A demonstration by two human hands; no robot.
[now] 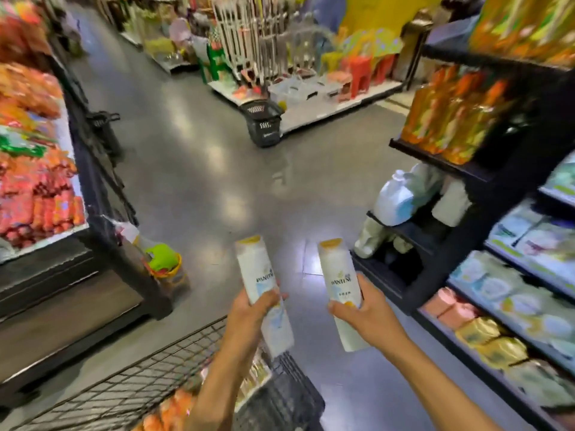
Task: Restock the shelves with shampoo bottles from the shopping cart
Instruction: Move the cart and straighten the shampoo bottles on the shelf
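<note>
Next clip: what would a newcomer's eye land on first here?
Both hands at bottom centre: the left hand grips the left bottle, the right hand grips the right bottle, both white shampoo. The wire shopping cart lies lower left. Up the aisle, a black basket stands on the grey floor.

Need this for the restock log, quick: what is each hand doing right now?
Left hand: holding a white shampoo bottle.
Right hand: holding a second white shampoo bottle.
</note>
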